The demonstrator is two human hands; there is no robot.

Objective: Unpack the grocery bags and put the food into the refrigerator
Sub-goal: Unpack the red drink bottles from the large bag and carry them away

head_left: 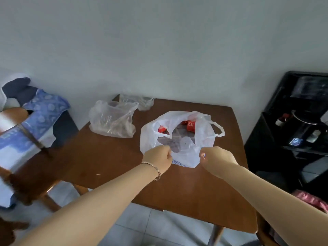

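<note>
Your left hand (pixel 158 158) and your right hand (pixel 215 158) were both curled at the near rim of the white plastic bag (pixel 204 139). Each pinched a fold of its thin film, and the mouth was spread open between them. The bag sat on the brown wooden surface (pixel 177 192), toward its right side, with one loop handle (pixel 219 130) sticking out to the right. Inside it were red packages (pixel 191 125), one at the far right of the opening and another at the left edge. A darker, flatter thing lay under the film near the middle, too blurred to name. A bracelet (pixel 156 172) circled your left wrist.

Further back on the surface, left of the white bag and apart from it, lay a crumpled clear plastic bag (pixel 111 121). A second clear bag (pixel 140 102) lay behind that, at the far edge by the wall (pixel 159 50). Left of the surface stood a wooden chair (pixel 23 181) draped with blue patterned cloth (pixel 44 110). To the right stood a black shelf unit (pixel 262 139) with a small bottle (pixel 282 119) on it. Grey floor tiles (pixel 142 224) showed beneath the near edge.
</note>
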